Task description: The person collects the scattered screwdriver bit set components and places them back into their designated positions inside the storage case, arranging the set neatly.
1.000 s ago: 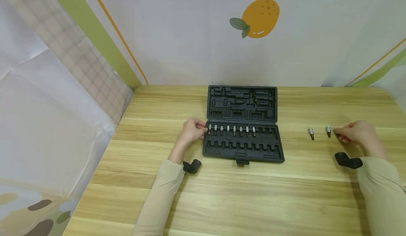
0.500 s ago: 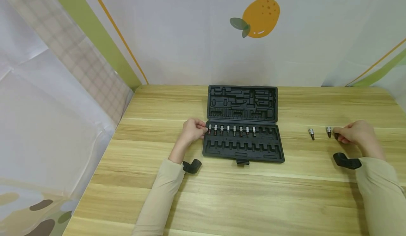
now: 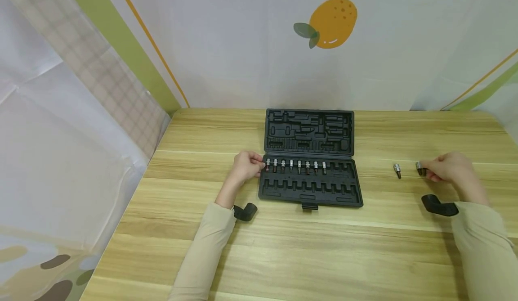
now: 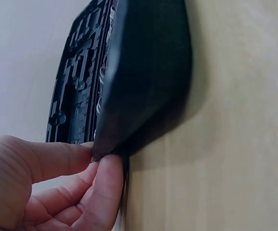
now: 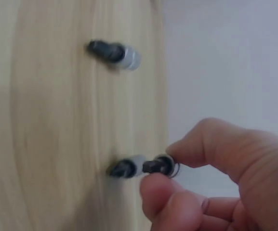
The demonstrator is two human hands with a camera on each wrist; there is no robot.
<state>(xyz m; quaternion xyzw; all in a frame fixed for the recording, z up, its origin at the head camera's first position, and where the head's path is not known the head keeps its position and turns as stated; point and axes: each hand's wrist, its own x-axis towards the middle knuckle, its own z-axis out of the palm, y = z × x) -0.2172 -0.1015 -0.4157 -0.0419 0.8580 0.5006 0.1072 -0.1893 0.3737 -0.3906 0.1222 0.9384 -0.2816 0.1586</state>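
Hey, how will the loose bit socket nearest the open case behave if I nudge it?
The bit socket may roll in a curve, its round silver end being wider than its dark tip. It looks metallic, so likely stiff and fairly heavy for its size. The shiny end could feel slippery.

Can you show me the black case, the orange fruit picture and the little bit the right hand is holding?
Black case (image 3: 306, 178): head view, bare strip across its base.
Orange fruit picture (image 3: 333, 23): head view, middle of its round body.
Held bit (image 5: 159, 166): right wrist view, its dark part.
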